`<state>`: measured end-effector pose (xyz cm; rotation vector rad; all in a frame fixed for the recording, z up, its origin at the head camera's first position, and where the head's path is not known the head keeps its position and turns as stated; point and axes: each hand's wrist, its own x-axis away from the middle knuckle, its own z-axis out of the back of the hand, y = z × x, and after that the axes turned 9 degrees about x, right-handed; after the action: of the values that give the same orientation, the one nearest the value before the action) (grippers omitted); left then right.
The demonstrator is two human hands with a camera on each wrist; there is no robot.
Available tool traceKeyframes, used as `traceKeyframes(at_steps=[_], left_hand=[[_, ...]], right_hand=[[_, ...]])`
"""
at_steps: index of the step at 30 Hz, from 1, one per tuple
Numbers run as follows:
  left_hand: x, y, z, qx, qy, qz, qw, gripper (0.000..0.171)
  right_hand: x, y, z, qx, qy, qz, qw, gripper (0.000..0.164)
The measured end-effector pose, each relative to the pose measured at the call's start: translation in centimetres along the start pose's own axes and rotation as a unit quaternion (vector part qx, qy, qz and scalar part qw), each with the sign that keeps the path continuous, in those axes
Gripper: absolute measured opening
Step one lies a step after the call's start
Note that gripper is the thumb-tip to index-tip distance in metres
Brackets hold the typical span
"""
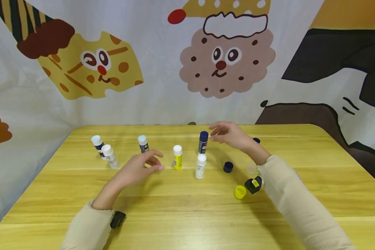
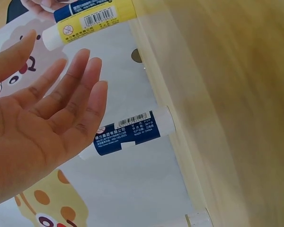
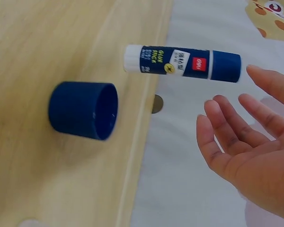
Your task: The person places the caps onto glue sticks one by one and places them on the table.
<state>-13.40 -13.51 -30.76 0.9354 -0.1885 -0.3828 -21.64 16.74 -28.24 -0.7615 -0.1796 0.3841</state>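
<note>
My right hand (image 1: 229,136) is held with bent, parted fingers just right of a glue stick (image 1: 203,143) that stands upright with its navy cap on. In the right wrist view, there is a gap between the fingertips and that cap. My left hand (image 1: 140,169) hovers with loose, spread fingers and holds nothing. Behind it stands a navy-labelled glue stick (image 1: 143,141) with a white top, its lower part hidden in the head view. A yellow-labelled glue stick (image 1: 177,159) stands right of the left fingertips. Farther right stands a white glue stick (image 1: 200,167).
At the left stand a navy-labelled glue stick (image 1: 97,142) and a white one (image 1: 110,158). Loose on the right lie a navy cap (image 1: 228,167), a yellow cap (image 1: 240,192), a pale round piece (image 1: 251,168) and a dark cap (image 1: 256,140). A patterned curtain (image 1: 162,104) hangs behind the table.
</note>
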Motion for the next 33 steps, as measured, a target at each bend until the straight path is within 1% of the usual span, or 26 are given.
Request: traceKeyframes(at_steps=[10,15,21,28,33], left_hand=[[-0.1,0.3,0.1,-0.001,-0.022,-0.011,0.9997,0.037],[-0.3,0.2,0.0,-0.003,-0.027,-0.005,0.9996,0.038],[-0.6,0.2,-0.2,-0.007,-0.037,0.004,0.9993,0.04],[-0.7,0.3,0.0,-0.008,-0.039,0.001,0.9992,0.041],[-0.7,0.6,-0.1,-0.004,-0.029,0.012,0.9995,0.04]], right_hand=[[1.8,0.0,2.4,0.013,0.005,0.025,1.0,0.031],[2.7,0.2,3.3,0.029,0.007,0.035,0.999,0.031],[3.8,0.5,4.4,0.045,0.015,0.037,0.998,0.031],[4.8,1.0,5.3,0.048,0.012,0.031,0.998,0.033],[5.4,1.6,5.6,0.06,0.009,0.034,0.998,0.033]])
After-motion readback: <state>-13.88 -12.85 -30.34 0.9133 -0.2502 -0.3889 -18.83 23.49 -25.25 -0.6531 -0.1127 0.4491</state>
